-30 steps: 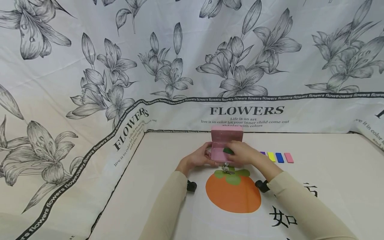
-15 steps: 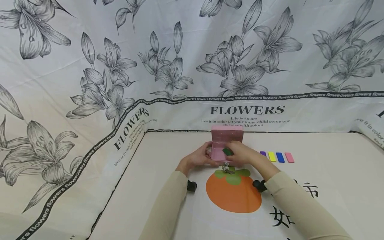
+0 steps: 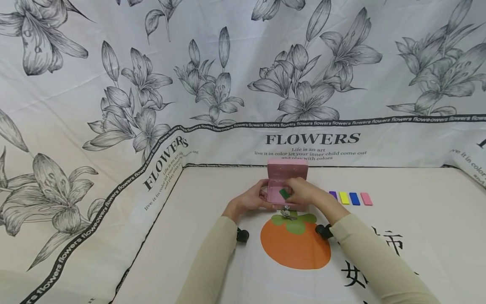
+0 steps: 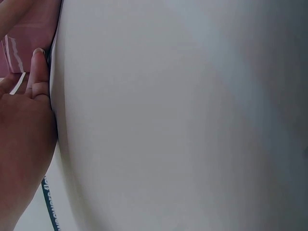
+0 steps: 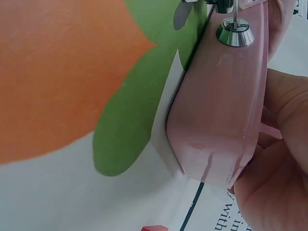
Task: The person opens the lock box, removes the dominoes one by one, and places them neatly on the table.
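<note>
A pink box [image 3: 276, 195] stands on the table with its lid [image 3: 287, 170] raised at the back. A silver lock with a key [image 3: 286, 212] sits on its front, and the lock cylinder [image 5: 235, 32] shows large in the right wrist view. My left hand [image 3: 251, 198] grips the box's left side; in the left wrist view its fingers [image 4: 39, 72] lie along the pink wall. Between thumb and fingers, my right hand [image 3: 301, 192] pinches a small green block [image 3: 284, 194] inside the box opening. That block is hidden in the right wrist view, where the hand [image 5: 284, 130] overlaps the box edge.
To the right of the box lie a purple block [image 3: 333, 195], partly hidden, a yellow block [image 3: 344, 198], a blue block [image 3: 355, 199] and a pink block [image 3: 366, 199] in a row. An orange persimmon print [image 3: 295, 247] marks the cloth in front. A flowered curtain [image 3: 235, 101] hangs behind.
The green block has shifted slightly left and turned in my right hand's fingers. My right forearm has swung a little left; the left hand stays on the box.
</note>
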The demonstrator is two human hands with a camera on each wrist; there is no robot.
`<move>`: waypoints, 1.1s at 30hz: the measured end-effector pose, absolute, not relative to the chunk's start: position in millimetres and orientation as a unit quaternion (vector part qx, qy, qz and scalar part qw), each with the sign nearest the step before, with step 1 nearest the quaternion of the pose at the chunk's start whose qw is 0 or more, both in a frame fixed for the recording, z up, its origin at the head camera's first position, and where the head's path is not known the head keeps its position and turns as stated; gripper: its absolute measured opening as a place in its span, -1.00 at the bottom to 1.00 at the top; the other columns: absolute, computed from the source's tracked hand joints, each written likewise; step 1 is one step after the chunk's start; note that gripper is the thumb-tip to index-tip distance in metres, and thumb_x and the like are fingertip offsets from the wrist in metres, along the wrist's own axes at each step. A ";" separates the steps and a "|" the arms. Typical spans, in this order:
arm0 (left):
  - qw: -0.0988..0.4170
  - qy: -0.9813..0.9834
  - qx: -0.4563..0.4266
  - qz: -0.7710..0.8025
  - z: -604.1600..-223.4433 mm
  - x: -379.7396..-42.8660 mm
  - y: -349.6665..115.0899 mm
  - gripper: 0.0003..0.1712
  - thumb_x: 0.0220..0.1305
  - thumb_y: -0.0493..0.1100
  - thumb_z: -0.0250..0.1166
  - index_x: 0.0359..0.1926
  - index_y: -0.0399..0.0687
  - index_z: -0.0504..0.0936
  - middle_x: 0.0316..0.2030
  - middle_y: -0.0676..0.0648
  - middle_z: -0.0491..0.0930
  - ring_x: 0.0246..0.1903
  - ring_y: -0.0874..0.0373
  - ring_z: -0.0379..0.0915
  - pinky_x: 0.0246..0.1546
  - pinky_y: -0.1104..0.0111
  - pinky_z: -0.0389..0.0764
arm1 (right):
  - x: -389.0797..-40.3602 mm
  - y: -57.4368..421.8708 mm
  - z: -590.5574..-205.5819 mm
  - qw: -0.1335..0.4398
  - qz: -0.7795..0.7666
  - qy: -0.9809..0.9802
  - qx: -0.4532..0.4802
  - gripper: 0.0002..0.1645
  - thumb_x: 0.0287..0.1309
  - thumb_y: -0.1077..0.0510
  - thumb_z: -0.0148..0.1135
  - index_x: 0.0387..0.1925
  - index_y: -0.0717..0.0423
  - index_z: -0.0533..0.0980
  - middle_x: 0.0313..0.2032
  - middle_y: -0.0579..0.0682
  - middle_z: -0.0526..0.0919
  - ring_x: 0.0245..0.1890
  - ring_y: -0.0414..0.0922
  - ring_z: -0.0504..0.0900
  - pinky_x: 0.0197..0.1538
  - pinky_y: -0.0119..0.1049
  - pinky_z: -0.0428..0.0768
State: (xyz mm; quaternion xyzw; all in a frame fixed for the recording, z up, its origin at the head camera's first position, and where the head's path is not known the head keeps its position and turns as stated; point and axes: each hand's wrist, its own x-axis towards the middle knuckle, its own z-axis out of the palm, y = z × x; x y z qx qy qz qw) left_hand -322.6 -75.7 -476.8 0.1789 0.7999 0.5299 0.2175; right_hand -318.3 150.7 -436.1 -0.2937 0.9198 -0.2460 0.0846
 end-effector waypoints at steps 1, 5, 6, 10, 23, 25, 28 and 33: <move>0.217 0.801 0.179 0.529 -476.8 -322.6 -75.8 0.14 0.05 -0.27 0.61 0.55 0.10 0.13 -0.07 -0.15 0.56 -0.14 0.12 0.46 0.02 0.32 0.45 | -319.0 150.3 -436.0 0.088 -0.246 0.920 -0.292 -0.62 0.06 0.33 0.50 -0.09 0.27 0.55 -0.38 0.05 0.57 -0.35 -0.09 0.47 -0.22 -0.18 0.46; 0.216 0.803 0.179 0.527 -476.9 -322.5 -75.5 0.14 0.06 -0.27 0.60 0.55 0.11 0.13 -0.07 -0.14 0.54 -0.14 0.12 0.46 0.02 0.31 0.46 | -321.2 148.8 -436.0 0.102 -0.249 0.918 -0.290 -0.61 0.07 0.33 0.49 -0.04 0.27 0.59 -0.40 0.02 0.59 -0.36 -0.10 0.49 -0.23 -0.20 0.48; 0.216 0.803 0.180 0.526 -476.9 -322.4 -75.4 0.14 0.06 -0.28 0.60 0.55 0.10 0.12 -0.07 -0.14 0.54 -0.14 0.12 0.45 0.01 0.31 0.46 | -321.6 148.4 -436.3 0.103 -0.249 0.918 -0.291 -0.60 0.07 0.33 0.49 -0.03 0.28 0.59 -0.41 0.01 0.59 -0.37 -0.10 0.50 -0.23 -0.21 0.49; 0.215 0.803 0.180 0.526 -476.4 -321.9 -75.4 0.15 0.07 -0.29 0.60 0.56 0.09 0.12 -0.08 -0.13 0.55 -0.15 0.11 0.47 0.00 0.31 0.47 | -323.1 146.6 -438.3 0.099 -0.251 0.915 -0.299 -0.60 0.07 0.31 0.48 -0.03 0.30 0.62 -0.45 0.00 0.58 -0.42 -0.13 0.48 -0.29 -0.25 0.46; 0.217 0.801 0.175 0.529 -475.0 -320.7 -75.2 0.13 0.09 -0.29 0.58 0.56 0.08 0.12 -0.10 -0.13 0.58 -0.17 0.11 0.49 -0.01 0.32 0.48 | -320.5 144.9 -440.8 0.091 -0.261 0.916 -0.291 -0.61 0.15 0.28 0.45 0.03 0.32 0.63 -0.48 0.01 0.57 -0.46 -0.15 0.45 -0.33 -0.26 0.41; 0.218 0.800 0.175 0.531 -474.4 -320.3 -75.1 0.12 0.10 -0.31 0.57 0.56 0.07 0.12 -0.09 -0.15 0.59 -0.18 0.10 0.50 -0.02 0.32 0.49 | -320.3 144.8 -441.1 0.093 -0.262 0.916 -0.288 -0.60 0.17 0.27 0.44 0.04 0.31 0.62 -0.48 0.01 0.57 -0.46 -0.15 0.45 -0.32 -0.26 0.41; 0.219 0.801 0.176 0.529 -473.8 -319.7 -75.2 0.13 0.08 -0.31 0.58 0.57 0.07 0.11 -0.08 -0.17 0.57 -0.17 0.11 0.49 -0.03 0.33 0.48 | -319.8 145.2 -441.8 0.092 -0.265 0.915 -0.289 -0.62 0.19 0.26 0.43 0.04 0.30 0.61 -0.46 -0.01 0.59 -0.45 -0.15 0.46 -0.30 -0.25 0.43; 0.221 0.800 0.178 0.528 -472.9 -319.2 -75.1 0.17 0.05 -0.28 0.60 0.57 0.09 0.10 -0.05 -0.16 0.55 -0.15 0.11 0.47 0.00 0.32 0.45 | -318.4 147.4 -443.0 0.079 -0.271 0.913 -0.294 -0.67 0.19 0.26 0.42 -0.02 0.28 0.60 -0.46 -0.02 0.59 -0.46 -0.16 0.47 -0.32 -0.25 0.45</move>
